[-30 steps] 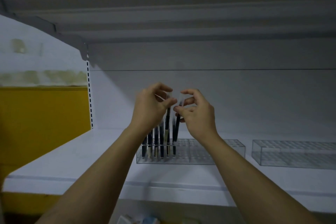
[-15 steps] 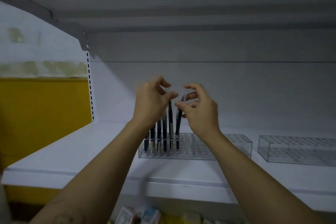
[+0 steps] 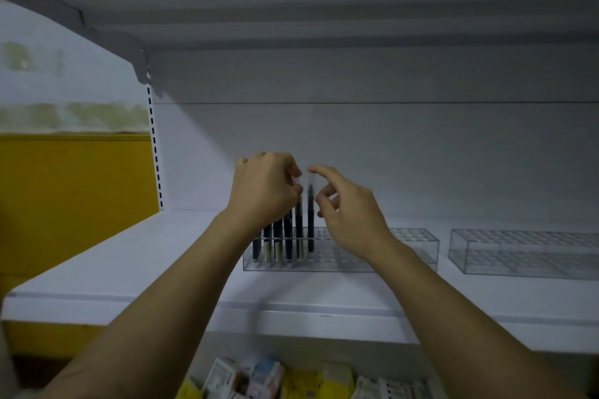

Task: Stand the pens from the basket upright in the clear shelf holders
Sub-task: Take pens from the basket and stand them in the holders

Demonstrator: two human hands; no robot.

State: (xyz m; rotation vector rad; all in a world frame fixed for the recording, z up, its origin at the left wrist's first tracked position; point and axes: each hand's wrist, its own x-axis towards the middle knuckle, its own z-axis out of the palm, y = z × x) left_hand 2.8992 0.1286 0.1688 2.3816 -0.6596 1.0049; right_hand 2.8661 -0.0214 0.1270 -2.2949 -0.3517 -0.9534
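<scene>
Far left, a yellow panel [image 3: 71, 197] fills the side, with a slotted strip [image 3: 155, 146] running down its right edge. The white shelf [image 3: 129, 269] spreads out from there, dim under the shelf above.

Now the left hand [image 3: 264, 191]: it's up over the row, fingers curled in tight, and the fingertips pinch the top of the inner pen [image 3: 299, 220]. Below that hand the pens [image 3: 278, 236] stand upright in a line, six dark barrels, all at the left end of the holder [image 3: 418, 238], which sits on the shelf near its front edge.

Just to the right of the inner pen, the end pen [image 3: 310, 220] stands upright in its slot, pale cap on top. The right hand [image 3: 350, 217] is right there beside it. The index finger arches over so its tip meets the cap, the thumb sits just beside the barrel, and the other fingers are loosely curled. Whether it actually grips the pen or only touches it, I can't tell.

Further right, a second holder [image 3: 525, 253] sits apart on the same shelf, clear and gridded on top.

Down at the bottom edge, under the shelf, there's a jumble of small boxes [image 3: 259, 379], blurred.
</scene>
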